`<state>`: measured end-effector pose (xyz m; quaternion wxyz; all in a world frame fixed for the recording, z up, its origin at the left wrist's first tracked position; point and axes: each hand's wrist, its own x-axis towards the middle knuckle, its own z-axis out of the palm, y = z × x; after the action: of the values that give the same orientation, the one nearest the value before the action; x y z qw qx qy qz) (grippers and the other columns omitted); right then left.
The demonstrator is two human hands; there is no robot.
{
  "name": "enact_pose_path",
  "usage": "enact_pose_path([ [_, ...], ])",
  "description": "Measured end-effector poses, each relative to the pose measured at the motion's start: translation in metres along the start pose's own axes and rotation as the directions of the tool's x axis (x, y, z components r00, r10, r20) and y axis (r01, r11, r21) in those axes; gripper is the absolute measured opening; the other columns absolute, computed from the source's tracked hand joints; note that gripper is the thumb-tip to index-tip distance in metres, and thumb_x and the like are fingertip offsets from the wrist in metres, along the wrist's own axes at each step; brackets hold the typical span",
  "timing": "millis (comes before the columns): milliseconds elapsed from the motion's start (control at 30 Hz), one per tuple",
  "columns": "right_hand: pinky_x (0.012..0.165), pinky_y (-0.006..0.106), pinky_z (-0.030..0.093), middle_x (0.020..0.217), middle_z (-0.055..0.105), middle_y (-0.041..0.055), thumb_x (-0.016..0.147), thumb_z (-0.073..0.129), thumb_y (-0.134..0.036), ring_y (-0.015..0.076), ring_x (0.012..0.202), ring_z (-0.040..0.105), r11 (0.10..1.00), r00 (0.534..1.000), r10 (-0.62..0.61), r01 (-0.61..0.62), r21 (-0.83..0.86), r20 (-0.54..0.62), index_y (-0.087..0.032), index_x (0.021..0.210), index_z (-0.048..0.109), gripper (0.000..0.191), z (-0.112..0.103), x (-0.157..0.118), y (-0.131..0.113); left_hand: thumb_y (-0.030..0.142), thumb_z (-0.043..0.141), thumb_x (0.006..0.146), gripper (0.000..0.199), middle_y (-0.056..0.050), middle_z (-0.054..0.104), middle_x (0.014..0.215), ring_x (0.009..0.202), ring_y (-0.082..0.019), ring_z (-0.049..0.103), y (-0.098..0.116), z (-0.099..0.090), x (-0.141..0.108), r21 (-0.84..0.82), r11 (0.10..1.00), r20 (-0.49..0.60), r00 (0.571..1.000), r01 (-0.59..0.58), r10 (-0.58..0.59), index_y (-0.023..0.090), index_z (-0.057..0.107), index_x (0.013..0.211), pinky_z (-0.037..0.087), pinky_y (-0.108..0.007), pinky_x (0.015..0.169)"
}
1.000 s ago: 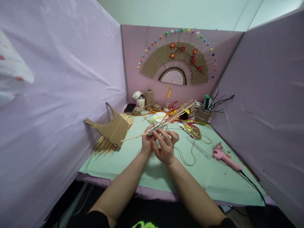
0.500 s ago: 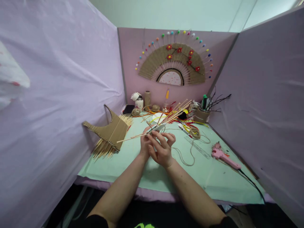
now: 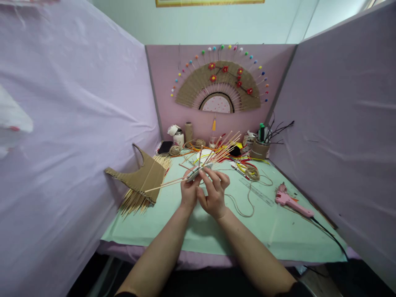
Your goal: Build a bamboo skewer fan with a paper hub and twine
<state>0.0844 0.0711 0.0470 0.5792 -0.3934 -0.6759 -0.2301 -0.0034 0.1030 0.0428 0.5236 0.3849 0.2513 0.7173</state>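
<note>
Stick-set disc point(image 3: 195, 174), one: held above table point(image 3: 154, 225), sticks point(image 3: 226, 152) fanned toward 1 and 9 o'clock. Left hand point(image 3: 188, 194): fingers closed on disc, partly hidden. Right hand point(image 3: 214, 193): fingers half-curled, tips laid on disc; grip cannot be told. Pink glue gun point(image 3: 292, 201): laid at 3 o'clock from hands.

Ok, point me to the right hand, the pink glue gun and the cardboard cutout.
Right hand point(image 3: 214, 197): head view, back of the hand.
Pink glue gun point(image 3: 291, 201): head view, middle of its body.
Cardboard cutout point(image 3: 150, 176): head view, its broad flat face.
</note>
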Motion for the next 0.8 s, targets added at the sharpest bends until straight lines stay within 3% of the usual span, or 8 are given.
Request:
enact_pose_path([
  [200, 0.102, 0.047, 0.034, 0.129, 0.064, 0.0091, 0.092, 0.051, -0.029, 0.0269, 0.114, 0.048, 0.999, 0.999, 0.033, -0.033, -0.001, -0.007, -0.024, 0.138, 0.053, 0.047, 0.0021, 0.0024, 0.0028, 0.024, 0.086, 0.062, 0.036, -0.004, 0.076, 0.095, 0.088, -0.018, 0.071, 0.0, 0.0036, -0.0001, -0.127, 0.992, 0.018, 1.0, -0.007, 0.009, 0.018, 0.07, 0.093, 0.052, -0.032, 0.091],
  [500, 0.101, 0.046, 0.034, 0.129, 0.063, 0.0099, 0.091, 0.052, -0.031, 0.0274, 0.114, 0.047, 1.0, 1.0, 0.008, -0.008, -0.014, -0.012, -0.024, 0.14, 0.053, 0.049, 0.0017, 0.0001, 0.0027, 0.026, 0.086, 0.063, 0.038, -0.003, 0.075, 0.093, 0.086, -0.018, 0.07, -0.0026, 0.0007, 0.0006, -0.072, 0.997, -0.007, 1.0, 0.024, -0.024, 0.017, 0.069, 0.096, 0.053, -0.032, 0.089],
  [800, 0.101, 0.048, 0.035, 0.127, 0.058, 0.0112, 0.088, 0.056, -0.03, 0.0282, 0.114, 0.046, 1.0, 1.0, -0.011, 0.011, 0.001, -0.02, -0.024, 0.127, 0.062, 0.04, 0.0, 0.0006, 0.0038, 0.027, 0.085, 0.063, 0.04, -0.002, 0.074, 0.09, 0.087, -0.019, 0.07, -0.0059, 0.0015, -0.0004, -0.044, 0.999, 0.001, 1.0, 0.014, -0.014, 0.017, 0.068, 0.098, 0.053, -0.032, 0.088],
])
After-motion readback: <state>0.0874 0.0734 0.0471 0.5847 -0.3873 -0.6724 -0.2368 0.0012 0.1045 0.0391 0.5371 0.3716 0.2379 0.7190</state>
